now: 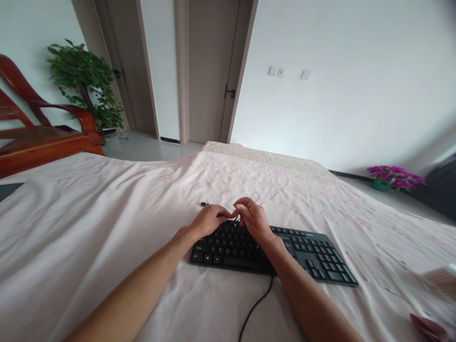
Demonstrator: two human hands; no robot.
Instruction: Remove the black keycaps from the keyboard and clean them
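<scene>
Black keyboard under both curled hands

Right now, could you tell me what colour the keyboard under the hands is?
Black keyboard, clearest in the head view.

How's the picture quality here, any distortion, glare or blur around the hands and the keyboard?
Head view: wide-angle bending bows the door frames and wall edges; soft daylight, no harsh glare; the left hand and right hand over the black keyboard are fairly sharp, but the small thing they pinch is too tiny to identify; corners smear.
</scene>
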